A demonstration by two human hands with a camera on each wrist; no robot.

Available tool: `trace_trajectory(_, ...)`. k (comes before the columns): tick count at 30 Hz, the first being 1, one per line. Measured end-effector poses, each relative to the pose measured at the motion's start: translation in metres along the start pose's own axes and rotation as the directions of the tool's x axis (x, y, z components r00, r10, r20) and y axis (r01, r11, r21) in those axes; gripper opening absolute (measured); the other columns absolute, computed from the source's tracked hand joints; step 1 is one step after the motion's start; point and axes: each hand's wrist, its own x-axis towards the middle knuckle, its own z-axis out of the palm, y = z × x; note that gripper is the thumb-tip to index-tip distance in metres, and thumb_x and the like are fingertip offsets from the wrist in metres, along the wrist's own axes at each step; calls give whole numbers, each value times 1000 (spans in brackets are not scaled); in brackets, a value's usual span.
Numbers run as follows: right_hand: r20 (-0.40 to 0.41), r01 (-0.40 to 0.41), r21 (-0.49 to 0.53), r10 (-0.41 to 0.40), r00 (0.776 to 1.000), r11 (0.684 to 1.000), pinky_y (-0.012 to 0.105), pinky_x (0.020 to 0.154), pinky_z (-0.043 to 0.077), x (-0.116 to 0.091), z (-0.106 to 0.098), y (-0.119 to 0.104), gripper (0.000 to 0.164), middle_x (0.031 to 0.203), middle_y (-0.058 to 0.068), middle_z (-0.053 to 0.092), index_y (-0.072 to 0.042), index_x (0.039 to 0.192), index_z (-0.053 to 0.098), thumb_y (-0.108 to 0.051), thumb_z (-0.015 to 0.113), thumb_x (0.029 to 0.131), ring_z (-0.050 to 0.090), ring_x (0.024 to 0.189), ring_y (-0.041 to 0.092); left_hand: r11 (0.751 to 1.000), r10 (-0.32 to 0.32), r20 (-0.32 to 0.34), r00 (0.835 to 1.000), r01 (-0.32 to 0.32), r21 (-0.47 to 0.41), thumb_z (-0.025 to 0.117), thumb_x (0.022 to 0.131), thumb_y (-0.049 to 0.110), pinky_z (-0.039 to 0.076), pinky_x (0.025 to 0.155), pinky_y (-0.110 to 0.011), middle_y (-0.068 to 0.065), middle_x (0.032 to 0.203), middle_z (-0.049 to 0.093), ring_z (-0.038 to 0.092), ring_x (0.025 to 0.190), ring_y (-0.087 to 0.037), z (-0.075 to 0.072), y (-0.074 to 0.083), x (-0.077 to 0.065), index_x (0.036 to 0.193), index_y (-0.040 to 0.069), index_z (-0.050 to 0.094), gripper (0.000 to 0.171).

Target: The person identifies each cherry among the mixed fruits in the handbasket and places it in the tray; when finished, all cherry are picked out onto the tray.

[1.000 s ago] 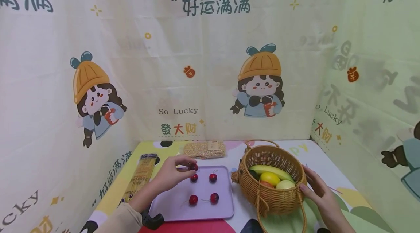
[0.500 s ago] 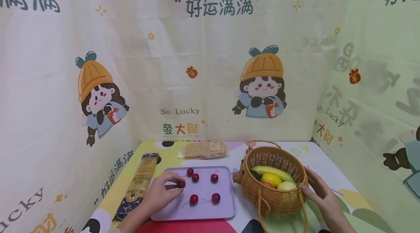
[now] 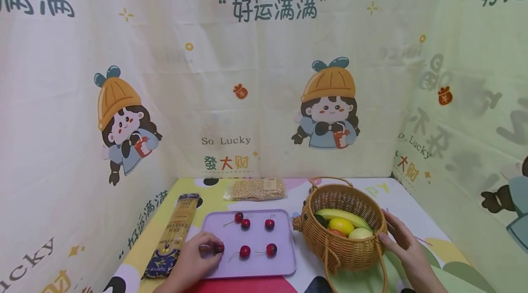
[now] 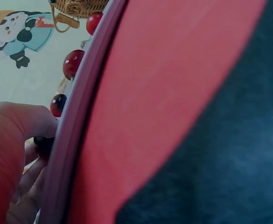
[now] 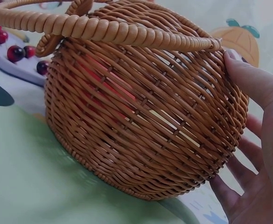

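At the near-left corner of the lilac tray (image 3: pixel 284 238), my left hand (image 3: pixel 195 258) pinches a dark red cherry (image 3: pixel 220 248) between thumb and fingers. In the left wrist view that cherry (image 4: pixel 44 145) looks almost black, right at the tray rim (image 4: pixel 75 126). Several other cherries with stems lie on the tray, among them one in the near row (image 3: pixel 244 251) and one at the far right (image 3: pixel 269 224). My right hand (image 3: pixel 406 247) holds the side of a wicker basket (image 3: pixel 350 251), thumb at its rim and fingers along its outside. A lemon (image 3: pixel 341 226) lies among the fruit inside.
Left of the tray lies a long packet of spaghetti (image 3: pixel 175 233). Behind the tray is a clear bag of pale kernels (image 3: pixel 255 189). The basket's loop handle (image 3: pixel 384 268) hangs toward the front. Printed cloth walls (image 3: pixel 264 100) surround the table.
My left hand put one cherry down at the tray's far left, then moved toward the near-left corner with another cherry in its fingers. The right hand stays at the basket.
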Motion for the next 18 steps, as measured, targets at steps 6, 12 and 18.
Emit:
trace_trajectory(6, 0, 6, 9, -6, 1000, 1000, 9, 97, 49, 2, 3, 1, 66, 157, -35, 44, -14, 176, 32, -10, 58, 115, 44, 129, -30, 1000, -5, -13, 1000, 5, -14, 95, 87, 18, 62, 94, -25, 14, 103, 75, 70, 100, -5, 0, -8, -3, 102, 31, 81, 24)
trace_trajectory(12, 3, -3, -3, 3, 1000, 1000, 11, 96, 51, 2, 3, 3, 66, 157, -34, 44, -15, 176, 32, -11, 58, 115, 45, 129, -30, 1000, -12, -70, 997, 13, 10, 99, 82, 21, 60, 96, -27, 17, 107, 73, 68, 105, -5, 5, -8, -4, 103, 35, 82, 31)
trace_trajectory(18, 42, 60, -63, -57, 997, 996, 6, 98, 48, -2, -12, -2, 65, 157, -36, 45, -12, 176, 29, -9, 54, 116, 45, 136, -27, 997, 51, -194, 980, -39, 66, 100, 84, 24, 53, 114, -49, 25, 116, 70, 64, 122, -6, 9, 28, 0, 104, 42, 80, 33)
